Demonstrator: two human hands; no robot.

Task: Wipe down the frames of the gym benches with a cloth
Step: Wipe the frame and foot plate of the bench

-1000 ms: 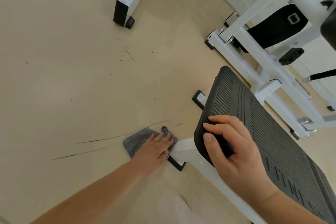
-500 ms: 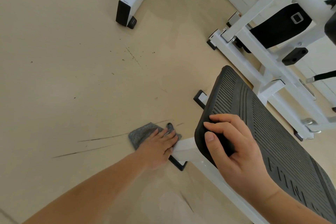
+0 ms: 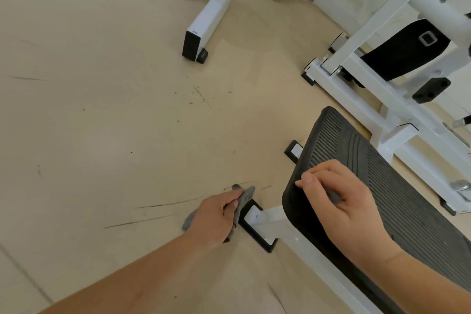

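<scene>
A gym bench with a black ribbed pad (image 3: 397, 199) and a white frame (image 3: 272, 222) stands at the lower right. My left hand (image 3: 216, 219) grips a grey cloth (image 3: 243, 201) bunched against the black-capped end of the frame's foot bar (image 3: 254, 232). My right hand (image 3: 339, 201) curls over the near end of the pad, thumb on the edge. Part of the cloth is hidden under my left hand.
The beige floor (image 3: 127, 135) carries dark scuff lines near the cloth. A white machine leg with a black end cap (image 3: 196, 46) lies at the top centre. Another white machine frame (image 3: 377, 99) with black pads stands at the right, close beside the bench.
My left hand has turned from pressing the cloth flat on the foot bar to gripping it bunched at the bar's end cap. The view has pulled back. My right hand stays on the pad.
</scene>
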